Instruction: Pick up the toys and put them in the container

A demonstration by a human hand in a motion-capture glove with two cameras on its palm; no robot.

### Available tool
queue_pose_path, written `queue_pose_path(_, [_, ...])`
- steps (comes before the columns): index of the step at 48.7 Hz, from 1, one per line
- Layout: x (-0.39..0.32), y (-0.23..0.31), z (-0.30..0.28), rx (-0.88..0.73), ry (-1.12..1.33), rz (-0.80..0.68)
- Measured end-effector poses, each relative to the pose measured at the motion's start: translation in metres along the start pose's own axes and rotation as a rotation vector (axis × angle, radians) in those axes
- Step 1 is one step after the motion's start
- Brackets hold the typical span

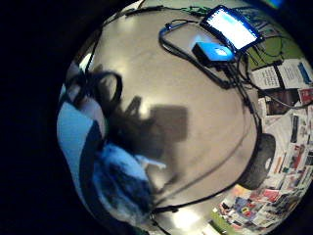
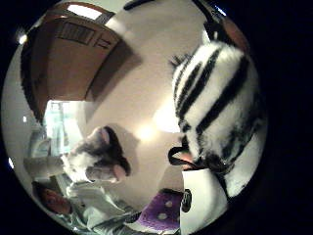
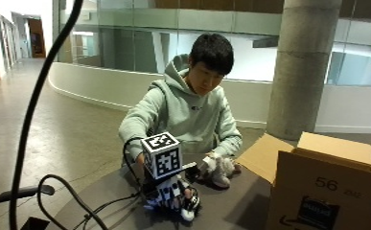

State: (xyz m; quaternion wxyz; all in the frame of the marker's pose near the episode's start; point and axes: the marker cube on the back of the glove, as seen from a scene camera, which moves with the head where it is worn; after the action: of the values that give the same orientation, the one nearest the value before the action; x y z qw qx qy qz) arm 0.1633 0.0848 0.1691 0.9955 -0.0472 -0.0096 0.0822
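From the outside view, the person's gloved right hand [image 3: 172, 194] sits low at the table [image 3: 236, 211], its grip curled round a black-and-white striped plush zebra toy [image 3: 188, 205]. The open brown cardboard box container [image 3: 319, 191] stands at about three o'clock from the hand, well apart. A grey-and-white plush animal toy [image 3: 218, 168] lies between them, near the bare hand.

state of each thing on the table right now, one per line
zebra toy: on the table, under the gloved right hand, close to its palm; grip not visible
grey plush toy: lying on the table, touched by the person's bare hand
purple toy: on the table, untouched
cardboard box: flaps open, upright
tablet: screen lit
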Motion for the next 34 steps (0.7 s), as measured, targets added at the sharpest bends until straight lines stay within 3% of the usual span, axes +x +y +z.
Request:
queue_pose_path(3, [0.063, 0.016, 0.060, -0.053, -0.027, 0.064])
queue_pose_path(8, [0.059, 0.026, 0.052, -0.084, -0.083, 0.062])
queue_pose_path(24, [-0.042, 0.037, -0.099, -0.023, -0.098, -0.103])
queue_pose_path(34, [-0.146, 0.004, -0.184, 0.192, -0.080, -0.204])
